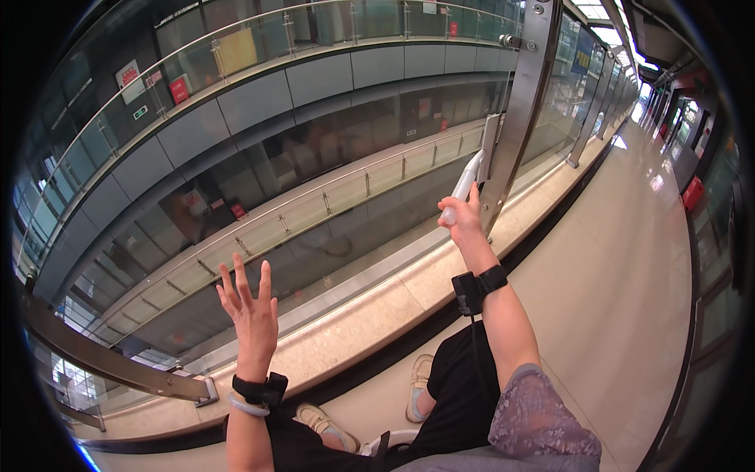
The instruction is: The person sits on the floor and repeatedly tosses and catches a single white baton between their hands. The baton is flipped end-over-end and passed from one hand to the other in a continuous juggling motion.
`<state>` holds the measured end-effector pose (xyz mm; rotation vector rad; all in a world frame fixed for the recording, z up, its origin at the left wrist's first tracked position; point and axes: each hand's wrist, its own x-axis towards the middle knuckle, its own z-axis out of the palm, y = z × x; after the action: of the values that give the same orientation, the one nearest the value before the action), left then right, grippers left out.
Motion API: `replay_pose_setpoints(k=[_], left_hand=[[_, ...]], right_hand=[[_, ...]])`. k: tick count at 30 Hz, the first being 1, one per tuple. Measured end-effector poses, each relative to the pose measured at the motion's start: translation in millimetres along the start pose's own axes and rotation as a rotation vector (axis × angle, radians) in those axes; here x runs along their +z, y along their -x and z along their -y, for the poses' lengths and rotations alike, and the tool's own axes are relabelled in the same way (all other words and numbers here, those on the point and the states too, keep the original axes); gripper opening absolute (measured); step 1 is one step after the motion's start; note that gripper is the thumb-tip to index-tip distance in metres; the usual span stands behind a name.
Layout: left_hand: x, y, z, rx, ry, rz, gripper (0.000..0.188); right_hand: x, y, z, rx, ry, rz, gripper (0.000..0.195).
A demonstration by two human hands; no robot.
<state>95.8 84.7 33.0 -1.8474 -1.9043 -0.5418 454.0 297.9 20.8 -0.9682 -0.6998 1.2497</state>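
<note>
Wrapped around a white handle (467, 179) is my right hand (463, 215); its upper end meets a narrow white-edged head (489, 147) beside a steel railing post. The tool resembles a squeegee or window wiper, seen nearly edge-on. My left hand (252, 301) is raised with fingers spread, in front of the glass panel (354, 236); it holds nothing, and whether it touches the glass I cannot tell. Black straps with small boxes circle both wrists, and a pale bangle (248, 406) is on the left one.
A stone ledge (377, 318) runs below the glass, between a steel post (522, 118) on the right and another (118, 360) at lower left. Beyond the glass are lower walkways with railings. A tiled corridor floor (613, 236) stretches away to the right.
</note>
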Motion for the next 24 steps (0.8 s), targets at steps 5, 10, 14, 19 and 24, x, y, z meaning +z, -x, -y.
replay_pose_setpoints(k=[5, 10, 14, 19, 24], left_hand=[[1.6, 3.3, -1.1, 0.002, 0.018, 0.022, 0.068], [5.2, 6.4, -2.8, -0.006, 0.027, 0.011, 0.064], [4.1, 4.4, -2.7, 0.023, 0.047, -0.008, 0.061], [5.9, 4.4, -3.8, 0.031, 0.044, -0.010, 0.058], [10.4, 3.7, -8.4, 0.018, 0.080, 0.004, 0.054]], right_hand=[[31.9, 59.2, -51.8, 0.225, 0.107, 0.086, 0.107], [51.1, 149.5, -83.9, 0.330, 0.079, 0.309, 0.098], [27.8, 76.3, -59.4, 0.362, -0.039, 0.190, 0.066], [-24.4, -13.4, -84.1, 0.372, -0.054, 0.058, 0.078], [13.6, 43.7, -110.1, 0.498, -0.057, 0.205, 0.088]])
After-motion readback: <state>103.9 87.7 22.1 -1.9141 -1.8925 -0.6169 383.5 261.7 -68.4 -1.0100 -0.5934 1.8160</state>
